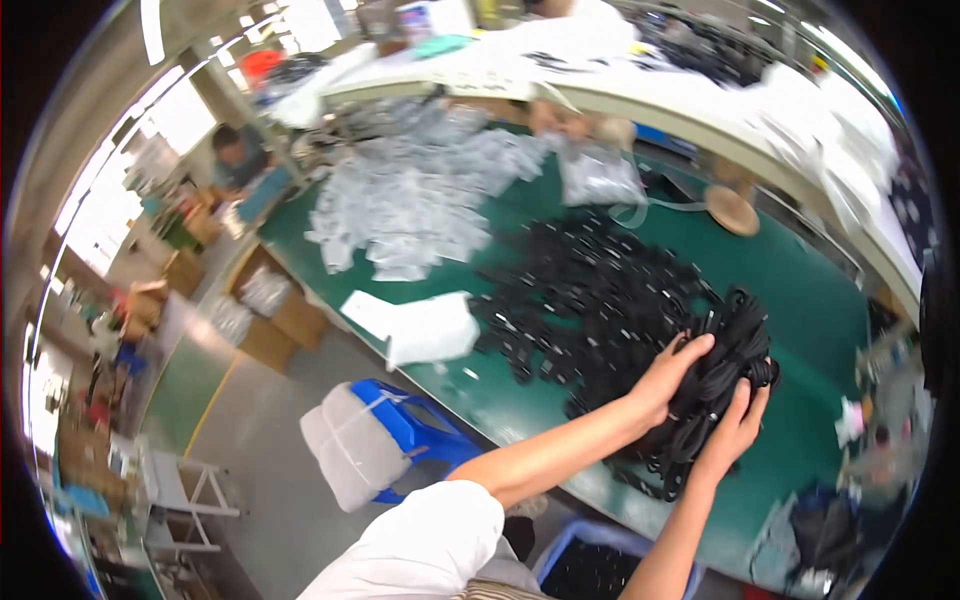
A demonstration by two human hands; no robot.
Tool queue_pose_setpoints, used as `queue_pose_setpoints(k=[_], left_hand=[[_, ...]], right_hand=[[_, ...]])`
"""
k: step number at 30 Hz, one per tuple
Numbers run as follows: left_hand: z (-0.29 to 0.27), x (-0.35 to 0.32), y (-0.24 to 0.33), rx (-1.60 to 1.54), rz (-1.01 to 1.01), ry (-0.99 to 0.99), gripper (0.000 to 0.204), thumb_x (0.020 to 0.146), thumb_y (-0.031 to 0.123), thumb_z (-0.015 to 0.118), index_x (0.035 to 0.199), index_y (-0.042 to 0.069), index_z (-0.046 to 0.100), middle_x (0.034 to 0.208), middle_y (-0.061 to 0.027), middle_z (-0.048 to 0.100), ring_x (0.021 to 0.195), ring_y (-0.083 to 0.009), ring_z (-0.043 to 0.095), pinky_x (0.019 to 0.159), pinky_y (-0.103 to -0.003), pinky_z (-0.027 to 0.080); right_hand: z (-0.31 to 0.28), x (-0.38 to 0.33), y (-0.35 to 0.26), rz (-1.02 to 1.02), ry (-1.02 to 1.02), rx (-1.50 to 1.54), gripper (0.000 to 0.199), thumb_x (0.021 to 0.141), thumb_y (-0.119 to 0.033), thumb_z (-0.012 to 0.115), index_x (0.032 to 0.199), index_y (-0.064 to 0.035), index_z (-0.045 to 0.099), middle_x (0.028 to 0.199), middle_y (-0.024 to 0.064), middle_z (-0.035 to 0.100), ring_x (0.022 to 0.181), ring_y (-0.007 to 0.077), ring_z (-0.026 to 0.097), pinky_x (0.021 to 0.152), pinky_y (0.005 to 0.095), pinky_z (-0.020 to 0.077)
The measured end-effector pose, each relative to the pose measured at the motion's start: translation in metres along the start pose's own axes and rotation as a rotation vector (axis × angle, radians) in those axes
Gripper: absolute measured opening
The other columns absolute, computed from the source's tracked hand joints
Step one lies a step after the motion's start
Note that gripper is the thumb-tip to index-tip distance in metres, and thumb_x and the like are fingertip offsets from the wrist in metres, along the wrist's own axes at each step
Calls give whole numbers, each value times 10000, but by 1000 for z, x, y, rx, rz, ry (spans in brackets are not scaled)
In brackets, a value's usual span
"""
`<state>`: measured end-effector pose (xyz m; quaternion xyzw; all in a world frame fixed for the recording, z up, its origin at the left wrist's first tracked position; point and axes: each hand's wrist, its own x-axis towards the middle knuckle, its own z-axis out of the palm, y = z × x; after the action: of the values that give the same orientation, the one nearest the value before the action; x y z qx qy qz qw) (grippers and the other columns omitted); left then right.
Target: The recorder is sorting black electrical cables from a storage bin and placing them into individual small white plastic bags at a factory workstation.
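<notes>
My left hand (pixel 668 376) and my right hand (pixel 735 428) are closed around a bunch of looped black cords (pixel 728 345), one on each side, above the right part of the green table. The cords look like coiled cables, but their ends are too blurred to make out. Under and to the left of my hands spreads a wide heap of black coiled cords (pixel 590 290) with small pale bits among them. More black loops hang down below the bunch, between my wrists.
A pile of clear plastic bags (pixel 410 190) lies far left on the green table (pixel 800 320); a white sheet (pixel 430 328) is at its near edge. A raised shelf (pixel 600 92) runs behind. Below stand a blue stool with a grey cushion (pixel 355 445) and a blue bin (pixel 555 545). Another person (pixel 240 155) sits far left.
</notes>
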<state>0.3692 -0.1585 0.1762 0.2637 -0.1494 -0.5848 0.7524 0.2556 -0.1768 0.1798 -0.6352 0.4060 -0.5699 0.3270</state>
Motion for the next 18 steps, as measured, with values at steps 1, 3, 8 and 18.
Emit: queue_pose_setpoints(k=[1, 3, 8, 18], left_hand=[[-13, 13, 14, -37, 14, -53, 473, 914, 334, 640, 1253, 33, 506, 1129, -90, 618, 1017, -176, 611, 882, -317, 510], [-45, 37, 37, -45, 23, 9, 470, 926, 345, 615, 1261, 33, 510, 1148, -94, 619, 1039, -181, 605, 904, -321, 499], [-145, 100, 61, -54, 5, 219, 546, 961, 423, 526, 1329, 24, 472, 1195, -127, 616, 1086, -220, 592, 974, -353, 457], [-172, 57, 52, 1320, 624, 481, 707, 940, 393, 546, 1464, 0, 280, 1439, -253, 363, 1344, -400, 350, 1108, -411, 314]], right_hand=[[25, 7, 2, 25, -25, -6, 477, 968, -261, 538, 1390, -49, 469, 1379, 170, 518, 1262, 289, 492, 1059, 365, 357], [66, 19, 8, 81, -61, -48, 497, 973, -323, 536, 1398, -74, 467, 1385, 184, 511, 1270, 303, 490, 1056, 363, 360], [152, 45, 48, 209, -193, -133, 522, 976, -400, 511, 1405, -106, 467, 1401, 190, 494, 1283, 325, 481, 1055, 363, 361], [51, 56, 100, -288, -249, -432, 407, 958, -146, 545, 1342, -13, 520, 1319, 194, 555, 1208, 324, 524, 1038, 394, 386]])
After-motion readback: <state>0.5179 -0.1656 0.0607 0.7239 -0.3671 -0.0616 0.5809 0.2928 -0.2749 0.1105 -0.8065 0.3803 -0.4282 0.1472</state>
